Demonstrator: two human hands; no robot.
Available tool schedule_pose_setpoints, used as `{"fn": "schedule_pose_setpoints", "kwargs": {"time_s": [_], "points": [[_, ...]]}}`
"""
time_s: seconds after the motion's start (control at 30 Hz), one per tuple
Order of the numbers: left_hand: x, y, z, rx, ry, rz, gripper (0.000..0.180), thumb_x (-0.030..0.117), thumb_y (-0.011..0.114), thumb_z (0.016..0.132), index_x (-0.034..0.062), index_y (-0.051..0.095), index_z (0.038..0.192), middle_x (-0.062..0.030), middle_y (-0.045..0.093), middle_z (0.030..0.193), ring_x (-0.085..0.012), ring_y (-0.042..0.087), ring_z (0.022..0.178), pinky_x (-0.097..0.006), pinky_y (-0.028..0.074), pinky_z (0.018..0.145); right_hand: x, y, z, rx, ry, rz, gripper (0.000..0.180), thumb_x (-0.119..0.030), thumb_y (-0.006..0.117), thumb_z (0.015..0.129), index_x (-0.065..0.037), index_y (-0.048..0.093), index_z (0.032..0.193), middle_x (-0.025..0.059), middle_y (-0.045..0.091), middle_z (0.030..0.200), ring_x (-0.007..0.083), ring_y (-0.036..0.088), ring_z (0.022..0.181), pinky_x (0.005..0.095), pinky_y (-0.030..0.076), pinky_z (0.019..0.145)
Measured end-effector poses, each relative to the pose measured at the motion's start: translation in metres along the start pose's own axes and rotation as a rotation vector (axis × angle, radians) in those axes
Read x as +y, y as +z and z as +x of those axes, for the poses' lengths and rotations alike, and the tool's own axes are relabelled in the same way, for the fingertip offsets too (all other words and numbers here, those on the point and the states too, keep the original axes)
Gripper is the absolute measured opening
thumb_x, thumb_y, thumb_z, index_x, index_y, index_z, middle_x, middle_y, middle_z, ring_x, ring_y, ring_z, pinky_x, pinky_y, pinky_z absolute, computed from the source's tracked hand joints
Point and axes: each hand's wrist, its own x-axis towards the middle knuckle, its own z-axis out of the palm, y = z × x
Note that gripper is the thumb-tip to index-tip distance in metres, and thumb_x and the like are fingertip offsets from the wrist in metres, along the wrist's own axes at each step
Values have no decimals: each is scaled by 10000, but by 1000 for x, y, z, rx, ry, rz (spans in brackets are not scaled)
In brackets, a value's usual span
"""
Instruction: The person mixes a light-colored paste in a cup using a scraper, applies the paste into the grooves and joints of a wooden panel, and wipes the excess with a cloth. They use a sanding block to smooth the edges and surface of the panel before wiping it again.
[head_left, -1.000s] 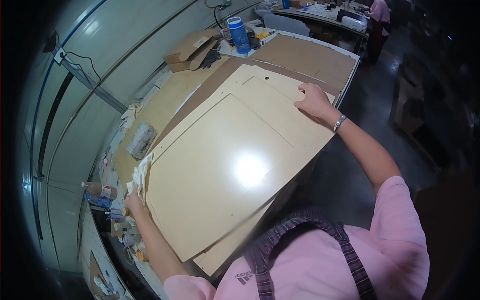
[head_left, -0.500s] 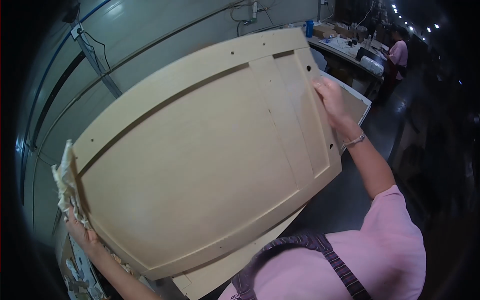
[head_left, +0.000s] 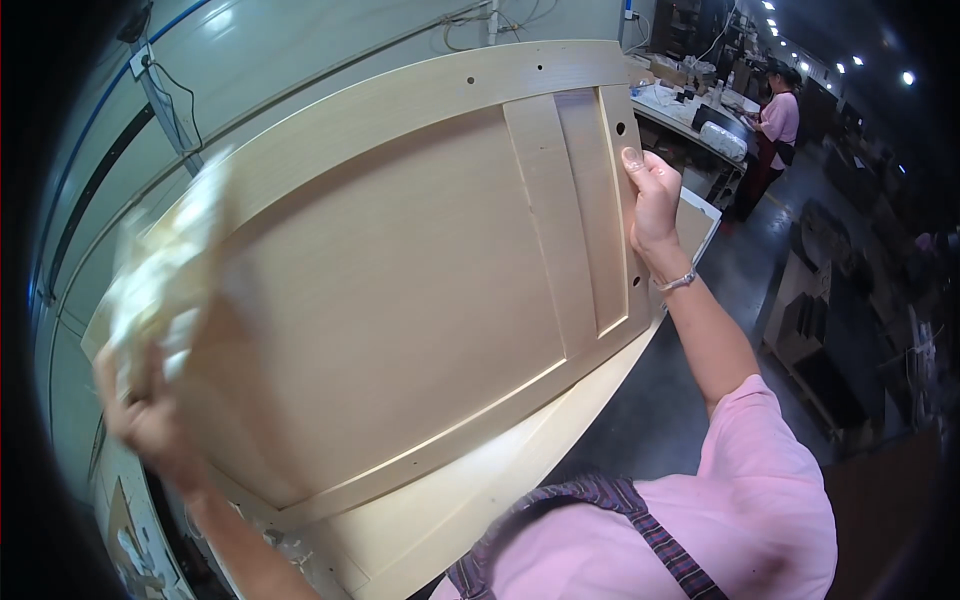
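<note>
Seemingly midway — framed panel (head_left: pixel 400 270) stands tipped up, right hand (head_left: pixel 654 205) grips its edge, left hand (head_left: pixel 150 420) clutches blurred cloth (head_left: pixel 170 270) — lower panel (head_left: pixel 470 475) lies unhandled.

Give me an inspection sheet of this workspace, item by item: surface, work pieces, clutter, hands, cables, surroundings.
Surface: white-edged brown worktable, mostly hidden; one corner shows at right.
Work pieces: framed pale wooden panel, tilted up; second pale wooden board, partly covered by it; crumpled off-white cloth, blurred.
Clutter: white-wrapped bundle among small items on the far bench.
Hands: left hand holds the cloth, contact with the panel unclear; right hand grips the panel's right edge.
Cables: thin black cable hanging from a white wall socket.
Surroundings: grey wall; person in pink top beside the far bench.
</note>
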Motion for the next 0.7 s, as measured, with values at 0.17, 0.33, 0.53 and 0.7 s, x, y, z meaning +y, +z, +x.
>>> {"fn": "schedule_pose_setpoints", "kwargs": {"time_s": [0.17,0.33,0.53,0.7], "points": [[105,129,41,167,532,223,155,162,771,865,69,694,962,-107,714,947,-290,696,830,-353,548,736,-4,12,-10,46,-49,-2,250,-199,663,972,9,653,833,-15,626,773,31,487,653,214,409,598],[150,233,-32,31,828,460,247,145,605,801,78,621,1038,-97,603,961,-285,589,890,-415,458,676,-3,5,-5,49,-89,-12,269,-211,675,966,6,647,810,-36,586,750,27,442,654,219,368,580],[136,173,-174,-1234,794,-123,171,149,658,695,76,638,848,-83,587,890,-256,603,796,-395,513,648,8,1,-1,51,-110,-93,354,-238,687,960,-47,555,693,-88,466,681,20,337,627,248,279,531],[149,161,-96,-601,577,-81,381,47,655,683,81,648,1062,-115,626,1034,-283,617,864,-401,492,649,-5,7,-7,67,-111,-60,345,-225,675,970,-59,552,693,-73,493,682,18,356,626,235,314,540]]}}
